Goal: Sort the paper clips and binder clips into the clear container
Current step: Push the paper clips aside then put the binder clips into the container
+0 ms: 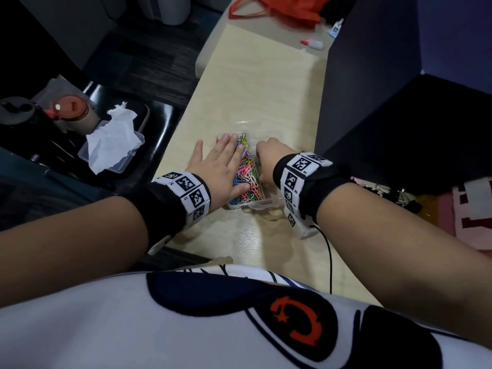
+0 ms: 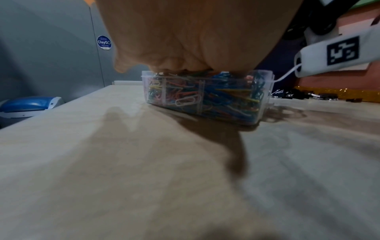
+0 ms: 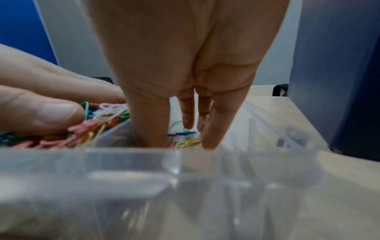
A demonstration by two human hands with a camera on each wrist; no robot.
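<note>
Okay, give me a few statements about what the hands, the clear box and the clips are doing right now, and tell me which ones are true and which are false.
1. The left hand lies flat on the colored paper clips in the clear container. True.
2. The right hand is lifting a binder clip. False: its fingers point down into the container beside a few loose paper clips; no binder clip is in it.
3. The binder clips lie outside the container, to the person's right. True.
4. The container stands on the black tray. False: it stands on the light wooden desk.
</note>
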